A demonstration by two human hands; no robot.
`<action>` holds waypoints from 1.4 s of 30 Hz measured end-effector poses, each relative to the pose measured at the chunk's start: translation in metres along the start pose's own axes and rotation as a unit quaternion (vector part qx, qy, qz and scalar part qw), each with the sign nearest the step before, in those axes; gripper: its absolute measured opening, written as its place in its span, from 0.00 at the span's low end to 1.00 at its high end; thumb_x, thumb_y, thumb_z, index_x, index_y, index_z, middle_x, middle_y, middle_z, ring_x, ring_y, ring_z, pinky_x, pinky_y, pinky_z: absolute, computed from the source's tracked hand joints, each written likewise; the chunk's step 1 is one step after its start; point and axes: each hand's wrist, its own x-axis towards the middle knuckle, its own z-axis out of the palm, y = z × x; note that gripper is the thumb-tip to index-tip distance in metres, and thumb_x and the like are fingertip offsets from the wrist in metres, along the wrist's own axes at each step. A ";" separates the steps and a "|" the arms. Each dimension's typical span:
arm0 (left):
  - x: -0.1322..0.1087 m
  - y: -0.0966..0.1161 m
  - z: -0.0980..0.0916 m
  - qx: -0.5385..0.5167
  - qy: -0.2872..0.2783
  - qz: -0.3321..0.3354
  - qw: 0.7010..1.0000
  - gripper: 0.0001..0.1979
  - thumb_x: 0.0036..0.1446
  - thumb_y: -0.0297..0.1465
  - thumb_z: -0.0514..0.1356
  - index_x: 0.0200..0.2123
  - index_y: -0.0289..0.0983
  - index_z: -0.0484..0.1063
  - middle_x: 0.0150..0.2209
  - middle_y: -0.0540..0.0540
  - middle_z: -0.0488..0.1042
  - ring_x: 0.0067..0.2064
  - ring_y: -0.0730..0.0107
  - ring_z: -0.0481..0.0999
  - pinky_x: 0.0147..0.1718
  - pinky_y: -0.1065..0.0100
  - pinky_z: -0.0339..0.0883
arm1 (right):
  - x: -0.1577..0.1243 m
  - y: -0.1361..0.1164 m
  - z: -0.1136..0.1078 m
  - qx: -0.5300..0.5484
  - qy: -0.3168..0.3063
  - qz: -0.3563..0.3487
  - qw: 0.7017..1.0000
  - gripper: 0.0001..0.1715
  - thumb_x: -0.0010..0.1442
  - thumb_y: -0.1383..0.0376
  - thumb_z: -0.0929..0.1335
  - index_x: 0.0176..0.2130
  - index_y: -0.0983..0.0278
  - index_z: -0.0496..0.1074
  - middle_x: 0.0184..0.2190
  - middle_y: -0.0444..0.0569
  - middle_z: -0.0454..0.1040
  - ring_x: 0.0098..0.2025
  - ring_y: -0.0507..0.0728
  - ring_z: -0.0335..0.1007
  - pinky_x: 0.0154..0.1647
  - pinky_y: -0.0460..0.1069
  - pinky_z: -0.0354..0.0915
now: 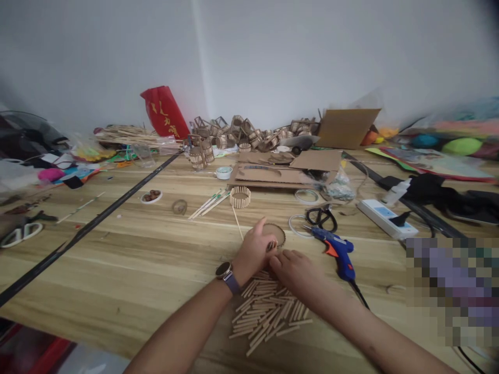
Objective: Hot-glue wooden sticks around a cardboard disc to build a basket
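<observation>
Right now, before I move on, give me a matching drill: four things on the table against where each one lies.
Things:
1 glue gun
2 black scissors
3 stick pile
4 stick ring

Places:
A under both wrists, nearest the camera
B beyond the left hand, beside loose long sticks
C just right of the right hand
D beyond the glue gun

Pairs: 1-C, 2-D, 3-A, 4-B

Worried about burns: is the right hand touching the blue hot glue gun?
Apart. The head view shows bare wooden table between the right hand and the blue hot glue gun.
</observation>
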 end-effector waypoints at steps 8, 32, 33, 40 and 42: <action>0.000 -0.002 0.002 0.012 0.006 0.015 1.000 0.03 0.54 0.29 0.59 0.30 0.37 0.73 0.67 0.42 0.50 0.64 0.54 0.57 0.58 0.59 0.58 | -0.005 0.011 0.001 -0.020 -0.063 0.043 0.997 0.09 0.58 0.76 0.65 0.38 0.65 0.68 0.30 0.53 0.78 0.33 0.61 0.75 0.31 0.51 0.63; 0.000 0.000 0.001 0.013 0.017 0.030 0.999 0.03 0.52 0.25 0.60 0.32 0.35 0.74 0.66 0.38 0.52 0.64 0.52 0.58 0.59 0.58 0.59 | 0.003 0.055 0.001 0.400 0.013 0.167 0.901 0.13 0.59 0.66 0.61 0.34 0.65 0.74 0.31 0.49 0.77 0.31 0.54 0.69 0.33 0.47 0.62; 0.000 0.000 0.001 0.013 0.016 0.031 0.999 0.03 0.53 0.25 0.60 0.32 0.35 0.74 0.66 0.38 0.52 0.64 0.52 0.58 0.59 0.58 0.59 | 0.004 0.055 0.002 0.397 0.011 0.165 0.903 0.13 0.59 0.66 0.61 0.34 0.65 0.74 0.32 0.50 0.77 0.32 0.55 0.70 0.33 0.47 0.63; 0.001 0.000 0.001 0.026 0.007 0.026 0.999 0.03 0.53 0.26 0.60 0.33 0.36 0.74 0.66 0.39 0.52 0.63 0.52 0.60 0.57 0.57 0.60 | 0.006 0.053 0.005 0.365 0.007 0.142 0.920 0.13 0.61 0.67 0.61 0.35 0.65 0.74 0.33 0.52 0.77 0.35 0.56 0.72 0.38 0.49 0.65; 0.000 0.000 0.001 0.030 0.008 0.024 0.999 0.04 0.53 0.26 0.60 0.34 0.36 0.74 0.66 0.38 0.52 0.62 0.51 0.61 0.58 0.56 0.60 | 0.006 0.052 0.006 0.353 0.016 0.136 0.925 0.13 0.61 0.68 0.60 0.36 0.66 0.74 0.34 0.53 0.77 0.36 0.57 0.72 0.39 0.50 0.65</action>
